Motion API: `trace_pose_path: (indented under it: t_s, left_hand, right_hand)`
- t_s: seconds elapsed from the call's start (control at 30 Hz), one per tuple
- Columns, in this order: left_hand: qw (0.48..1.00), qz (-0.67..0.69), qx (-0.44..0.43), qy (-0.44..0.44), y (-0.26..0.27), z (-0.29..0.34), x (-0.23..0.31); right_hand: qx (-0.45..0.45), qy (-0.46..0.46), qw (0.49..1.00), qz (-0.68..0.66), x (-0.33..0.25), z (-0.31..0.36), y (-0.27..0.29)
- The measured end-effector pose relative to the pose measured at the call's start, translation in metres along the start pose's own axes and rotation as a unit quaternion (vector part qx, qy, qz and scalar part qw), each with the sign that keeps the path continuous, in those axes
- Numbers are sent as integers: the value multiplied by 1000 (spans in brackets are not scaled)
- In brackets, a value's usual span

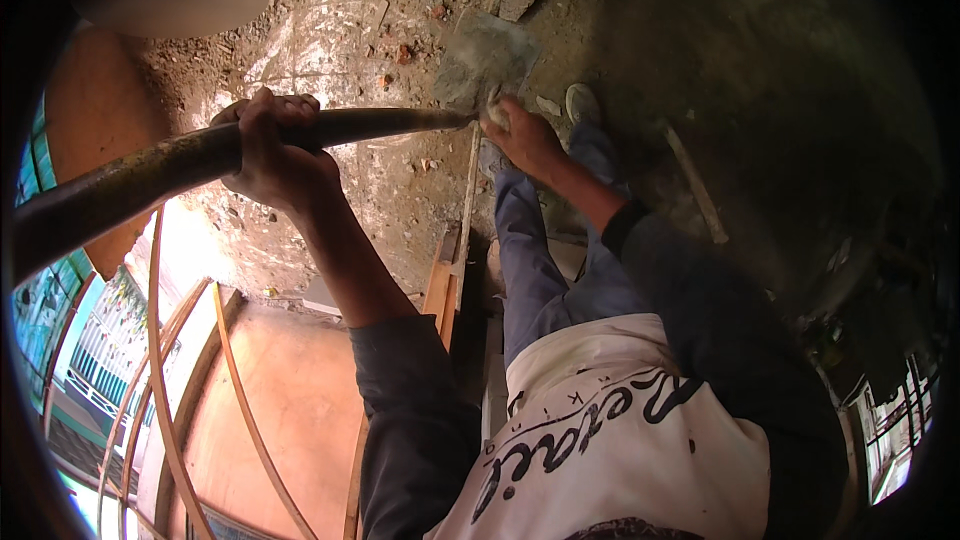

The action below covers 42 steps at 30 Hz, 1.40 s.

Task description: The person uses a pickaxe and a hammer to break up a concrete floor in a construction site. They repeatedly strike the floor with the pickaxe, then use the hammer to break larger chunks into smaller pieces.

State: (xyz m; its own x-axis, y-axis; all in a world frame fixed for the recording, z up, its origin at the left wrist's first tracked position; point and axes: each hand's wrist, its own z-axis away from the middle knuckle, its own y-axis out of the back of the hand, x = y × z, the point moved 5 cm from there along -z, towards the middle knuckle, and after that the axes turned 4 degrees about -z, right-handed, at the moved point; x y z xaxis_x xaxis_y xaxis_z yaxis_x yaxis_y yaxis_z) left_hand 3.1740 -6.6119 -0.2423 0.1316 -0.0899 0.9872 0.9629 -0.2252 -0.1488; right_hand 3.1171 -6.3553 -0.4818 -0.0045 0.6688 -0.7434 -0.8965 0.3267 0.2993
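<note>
A long dark pole [390, 123] runs from the left edge, where it looks thick, and narrows toward the middle. My left hand [275, 145] has its fingers wrapped round it. At the pole's narrow end, my right hand [525, 140] is closed, with something pale at its fingertips; I cannot make out what it holds. Just beyond that hand is a flat grey, roughly square shape [487, 60], like a shovel blade. Whether it joins the pole or lies on the ground, I cannot tell. My feet stand below my right hand, wearing pale dusty shoes [582, 103].
Rubble and broken brick [404, 54] lie over the dirt ground [340, 50]. Wooden planks [442, 285] are near my left leg, beside an orange-brown panel [290, 390] and thin curved strips [245, 380]. A stick [697, 185] lies in shadow at right.
</note>
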Motion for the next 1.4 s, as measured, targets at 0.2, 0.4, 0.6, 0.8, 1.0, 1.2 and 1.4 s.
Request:
trace_pose_path:
  t_s: [0.2,0.4,0.6,0.8,1.0,1.2,1.4]
  left_hand:
    - [1000,-21,-9,-19,-13,18,6]
    - [1000,-12,-16,-20,-13,19,6]
    - [999,19,-28,-23,-8,16,5]
    - [1000,8,-19,-23,-2,16,3]
    - [1000,7,-5,-16,-1,18,3]
    - [999,19,-21,-24,-1,17,4]
    - [1000,8,8,-4,9,14,1]
  right_hand:
    - [21,88,996,6,-15,-35,14]
    - [-236,38,955,175,-12,-56,5]
    - [18,48,999,-10,-14,-82,31]
    - [-168,35,947,272,-15,-92,6]
    - [-213,38,917,336,-37,-92,-7]
    - [-51,35,994,87,-52,-89,7]
    - [-136,13,972,190,-28,-76,-8]
